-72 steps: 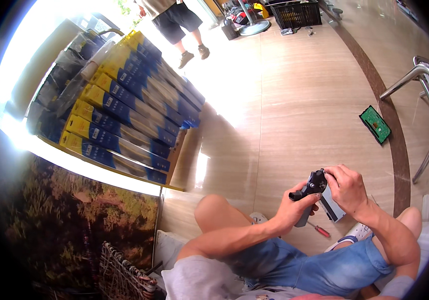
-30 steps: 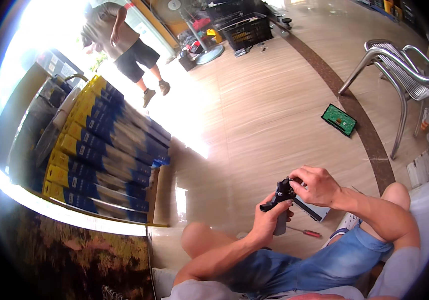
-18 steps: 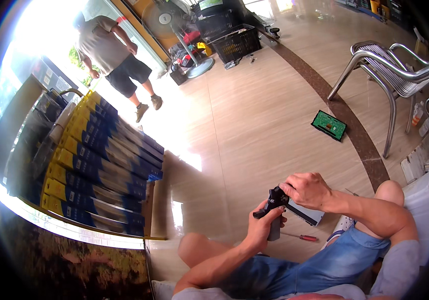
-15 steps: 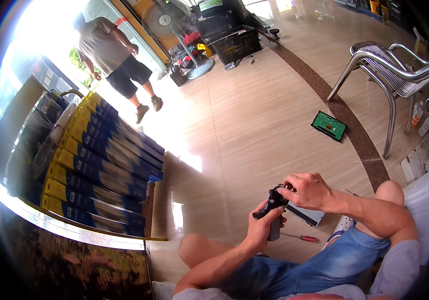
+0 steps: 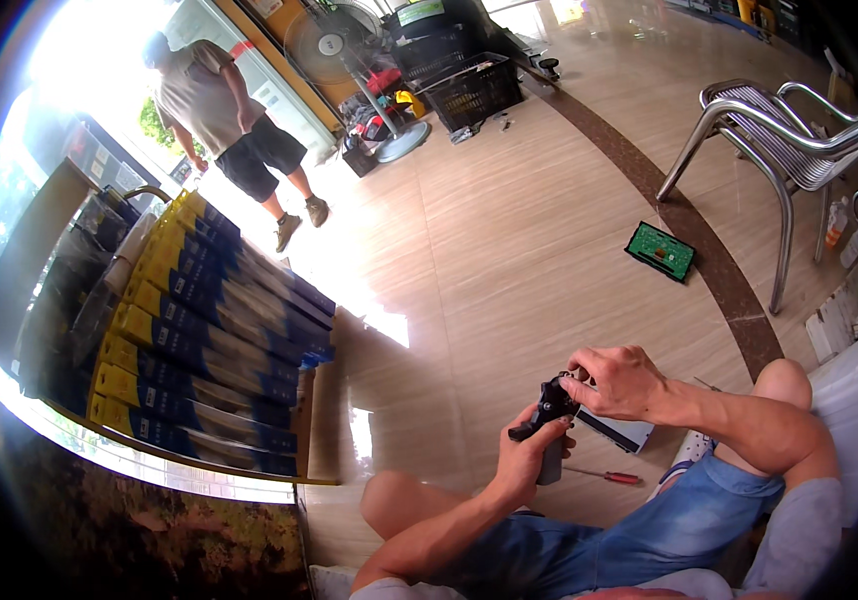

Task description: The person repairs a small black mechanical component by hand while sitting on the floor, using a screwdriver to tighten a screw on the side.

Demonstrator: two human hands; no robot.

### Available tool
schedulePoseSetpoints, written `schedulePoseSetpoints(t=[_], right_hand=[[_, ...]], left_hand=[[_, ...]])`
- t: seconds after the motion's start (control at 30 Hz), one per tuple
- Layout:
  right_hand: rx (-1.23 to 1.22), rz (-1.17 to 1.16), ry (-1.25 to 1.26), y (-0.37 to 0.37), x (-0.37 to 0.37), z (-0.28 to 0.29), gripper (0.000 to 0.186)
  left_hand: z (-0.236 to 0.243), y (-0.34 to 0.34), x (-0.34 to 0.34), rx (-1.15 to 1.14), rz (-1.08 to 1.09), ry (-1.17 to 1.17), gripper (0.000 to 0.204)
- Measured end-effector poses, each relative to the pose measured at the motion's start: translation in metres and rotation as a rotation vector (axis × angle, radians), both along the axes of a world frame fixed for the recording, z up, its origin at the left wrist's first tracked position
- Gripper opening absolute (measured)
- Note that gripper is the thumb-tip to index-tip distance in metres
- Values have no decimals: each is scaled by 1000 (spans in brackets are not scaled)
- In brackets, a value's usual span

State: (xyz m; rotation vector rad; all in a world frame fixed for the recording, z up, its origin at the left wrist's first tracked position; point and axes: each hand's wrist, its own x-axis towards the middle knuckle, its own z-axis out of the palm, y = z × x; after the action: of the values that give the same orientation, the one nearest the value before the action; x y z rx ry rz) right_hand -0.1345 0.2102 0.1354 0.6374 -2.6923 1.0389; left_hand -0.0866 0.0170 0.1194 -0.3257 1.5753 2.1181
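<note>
Device (image 5: 553, 402), black, gripped low by left hand (image 5: 526, 450), apparently for steadiness, with top pinched by right hand (image 5: 621, 384).

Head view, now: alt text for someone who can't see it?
A person's left hand holds a black device, with the right hand at its upper end. A red-handled screwdriver lies on the floor nearby; a green circuit board lies farther off. Another person stands at upper left.
</note>
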Motion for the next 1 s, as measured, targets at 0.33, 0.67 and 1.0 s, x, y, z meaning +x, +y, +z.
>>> schedulePoseSetpoints(t=[0.33, 0.67, 1.0], right_hand=[[156, -19, -7, 3, -3, -8, 20], [124, 1, 54, 2, -2, 7, 18], [150, 139, 118, 11, 3, 15, 20]], left_hand=[[-1, 3, 1, -27, -26, -2, 32], [3, 0, -3, -59, -19, 3, 33], [-7, 0, -3, -24, -78, 77, 41]])
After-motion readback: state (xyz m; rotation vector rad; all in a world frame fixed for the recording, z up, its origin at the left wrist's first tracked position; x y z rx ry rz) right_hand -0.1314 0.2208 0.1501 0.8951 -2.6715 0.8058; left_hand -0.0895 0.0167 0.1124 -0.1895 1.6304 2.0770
